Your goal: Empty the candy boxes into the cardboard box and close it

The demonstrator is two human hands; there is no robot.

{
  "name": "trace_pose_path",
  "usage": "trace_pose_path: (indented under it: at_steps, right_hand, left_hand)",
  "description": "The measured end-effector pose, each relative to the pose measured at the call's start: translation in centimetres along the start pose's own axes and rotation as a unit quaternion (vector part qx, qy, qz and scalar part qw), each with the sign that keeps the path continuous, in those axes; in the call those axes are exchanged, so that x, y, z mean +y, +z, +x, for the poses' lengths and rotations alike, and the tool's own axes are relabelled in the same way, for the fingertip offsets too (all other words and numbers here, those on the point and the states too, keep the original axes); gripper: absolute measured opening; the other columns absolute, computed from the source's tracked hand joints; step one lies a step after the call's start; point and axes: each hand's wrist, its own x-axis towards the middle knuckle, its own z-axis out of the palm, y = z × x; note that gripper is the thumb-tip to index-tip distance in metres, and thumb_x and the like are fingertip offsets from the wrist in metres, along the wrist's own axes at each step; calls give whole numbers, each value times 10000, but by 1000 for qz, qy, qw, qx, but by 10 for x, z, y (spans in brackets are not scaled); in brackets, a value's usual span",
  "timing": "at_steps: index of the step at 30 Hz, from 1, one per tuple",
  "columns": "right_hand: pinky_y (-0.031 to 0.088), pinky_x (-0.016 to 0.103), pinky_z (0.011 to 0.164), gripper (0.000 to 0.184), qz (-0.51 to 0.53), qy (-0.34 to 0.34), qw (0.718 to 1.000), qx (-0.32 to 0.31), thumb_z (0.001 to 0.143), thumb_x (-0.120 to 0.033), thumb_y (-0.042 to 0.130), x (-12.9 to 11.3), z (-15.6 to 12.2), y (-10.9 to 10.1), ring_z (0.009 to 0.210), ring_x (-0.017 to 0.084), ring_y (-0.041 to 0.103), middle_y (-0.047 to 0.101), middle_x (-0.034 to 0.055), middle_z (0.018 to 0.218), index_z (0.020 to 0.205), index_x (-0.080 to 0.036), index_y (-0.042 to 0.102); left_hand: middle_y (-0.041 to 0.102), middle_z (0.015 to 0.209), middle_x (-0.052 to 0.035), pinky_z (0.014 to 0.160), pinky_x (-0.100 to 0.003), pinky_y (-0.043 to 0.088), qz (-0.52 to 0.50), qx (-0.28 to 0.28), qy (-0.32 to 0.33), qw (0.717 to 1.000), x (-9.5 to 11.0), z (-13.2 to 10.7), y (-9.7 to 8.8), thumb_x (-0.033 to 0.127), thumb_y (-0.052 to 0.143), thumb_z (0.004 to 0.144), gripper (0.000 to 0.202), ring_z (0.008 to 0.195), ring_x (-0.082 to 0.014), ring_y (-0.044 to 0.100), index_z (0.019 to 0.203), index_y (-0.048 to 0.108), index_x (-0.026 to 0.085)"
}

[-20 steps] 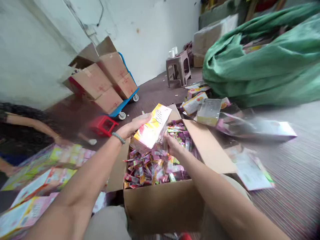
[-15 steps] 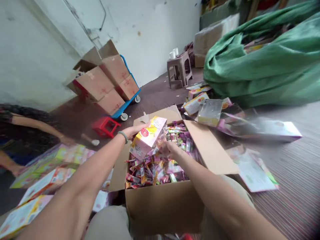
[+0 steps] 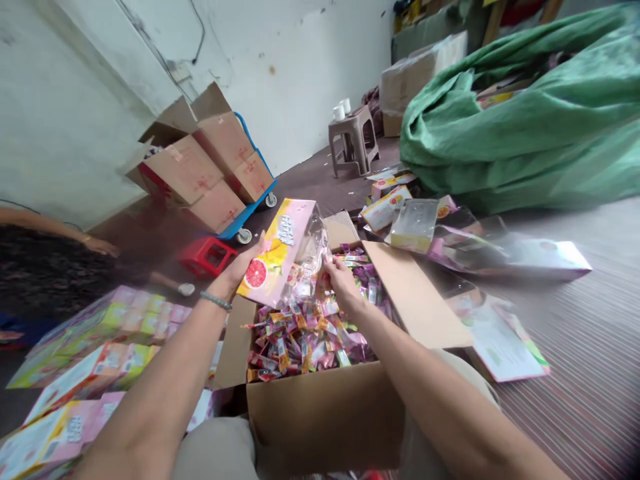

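Note:
My left hand (image 3: 243,265) is closed around a pink and yellow retail box (image 3: 283,250) with a grapefruit picture and a clear plastic side. The box is tilted over a large open cardboard carton (image 3: 325,413) between my knees. My right hand (image 3: 341,283) is closed on the clear plastic at the box's right side. Small wrapped sachets (image 3: 305,333) fill the carton, and some lie at the box's open lower side. The far edge of the carton is partly hidden by the box.
At left, several packed retail boxes (image 3: 95,373) lie by a co-worker's arm (image 3: 75,232). Beyond are a red stool (image 3: 207,257) and a blue trolley (image 3: 250,210) with cartons. Emptied packaging (image 3: 415,223) lies at right, below a green sack (image 3: 500,147). A brown stool (image 3: 355,140) holds cups.
The box has been raised and turned so its printed face stands more upright. Both my hands have moved with it. The co-worker's arm has drawn back from the boxes at left.

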Motion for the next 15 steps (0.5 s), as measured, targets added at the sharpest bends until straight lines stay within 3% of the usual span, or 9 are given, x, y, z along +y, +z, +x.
trace_pose_path:
  at_steps: [2,5,9,12,14,15]
  right_hand:
    - [358,219,526,487,46,4,999,-24,678,-596,819,-7,-2,0,614,107,476,570,-45,739,875,-206,603]
    - [359,197,501,463,108,55,992,-39,589,-436,923,-12,-4,-3,598,92,482,606,-27,757,850,-187,633]
    - [352,171,495,422,147,115,976,-110,627,-366,928,-11,-10,-10,601,82,492,640,1,800,843,-197,607]
    - [446,214,585,416,19,77,981,-180,737,-454,880,2,-23,-7,668,124,563,677,16,835,995,-204,669]
    - [531,306,737,329,-152,-30,967,-203,840,-476,792,17,-37,1,777,182,623,709,42,884,1012,-207,716]
    - [548,362,818,265,-233,-101,942,-219,898,-465,728,26,-46,7,846,214,642,718,60,911,971,-211,737]
  left_hand:
    - [817,1066,-166,947,-477,622,-57,10,31,998,-14,-3,-15,455,538,1032,558,950,-346,799,1468,599,113]
    - [823,978,-135,978,-470,609,-121,63,55,989,-40,-7,-39,370,453,1068,500,892,-308,804,1465,591,100]
    - [819,1024,-126,999,-479,596,-204,63,72,974,-78,-22,-69,489,464,1061,537,965,-308,794,1419,632,126]
    - [813,1077,-131,1003,-467,592,-254,28,78,964,-106,-35,-90,587,536,1009,578,1067,-320,770,1340,692,140]
    - [814,1059,-118,996,-443,594,-282,21,82,956,-123,-42,-101,570,534,1012,535,1069,-306,768,1292,720,153]
    - [813,1052,-113,989,-435,595,-297,24,87,951,-132,-44,-105,560,507,1025,523,1061,-299,770,1282,726,161]
